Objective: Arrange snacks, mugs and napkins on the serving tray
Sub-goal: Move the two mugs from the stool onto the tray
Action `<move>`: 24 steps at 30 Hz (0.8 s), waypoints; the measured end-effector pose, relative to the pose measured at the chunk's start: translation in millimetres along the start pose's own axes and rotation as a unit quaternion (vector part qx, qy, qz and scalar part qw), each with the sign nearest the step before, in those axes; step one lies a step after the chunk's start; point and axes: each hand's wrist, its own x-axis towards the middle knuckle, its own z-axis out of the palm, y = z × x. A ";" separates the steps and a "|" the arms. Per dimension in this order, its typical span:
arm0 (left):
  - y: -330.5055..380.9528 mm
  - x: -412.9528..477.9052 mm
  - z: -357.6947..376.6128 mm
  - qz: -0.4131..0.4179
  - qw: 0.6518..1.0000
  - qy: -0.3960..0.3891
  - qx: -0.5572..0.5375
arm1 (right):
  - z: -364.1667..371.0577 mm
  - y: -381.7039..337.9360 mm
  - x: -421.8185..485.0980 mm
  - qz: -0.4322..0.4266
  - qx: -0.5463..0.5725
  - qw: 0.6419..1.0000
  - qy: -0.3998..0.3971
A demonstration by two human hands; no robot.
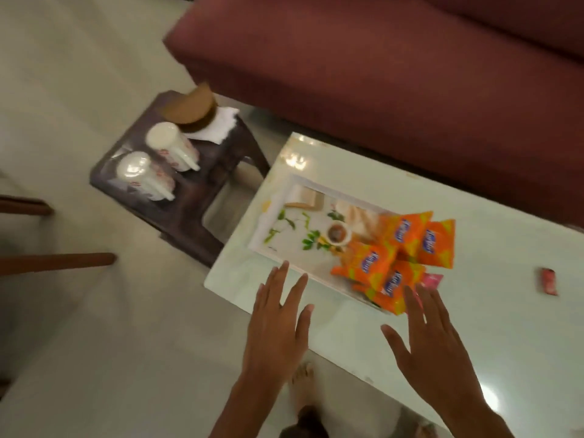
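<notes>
Stool, dark and glossy, stands left of the glass table, carrying two upturned white mugs, crumpled napkins and a brown lid. Orange foil packets crowd the right end of the rectangular white tray. Left hand and right hand hover flat, fingers spread, empty, nearest the tray's near edge.

Home living room: maroon sofa across upper frame, glass-topped coffee table at centre-right, dark plastic stool centre-left, pale tiled floor.
</notes>
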 end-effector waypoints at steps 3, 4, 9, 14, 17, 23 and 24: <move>-34.0 10.6 -27.0 -0.028 0.999 0.039 -0.010 | 2.4 -44.2 23.5 -0.029 0.007 1.000 0.007; -43.6 13.3 -35.3 -0.039 0.998 0.051 -0.016 | 2.4 -57.3 32.7 -0.036 0.013 0.999 0.007; -84.3 31.0 -77.8 -0.113 0.989 0.097 -0.023 | 6.6 -110.0 78.7 -0.096 0.035 0.995 -0.010; -126.7 74.8 -124.9 -0.141 0.980 0.141 -0.015 | 14.1 -164.0 114.2 -0.138 0.050 0.989 -0.034; -164.0 103.0 -145.4 -0.167 0.968 0.182 -0.040 | 20.1 -203.0 129.5 -0.149 0.097 0.983 -0.038; -251.2 179.8 -162.3 -0.283 0.906 0.268 -0.166 | 47.5 -298.8 183.6 -0.139 0.224 0.963 -0.061; -266.5 191.9 -162.9 -0.303 0.894 0.270 -0.189 | 54.0 -316.9 194.0 -0.132 0.229 0.962 -0.062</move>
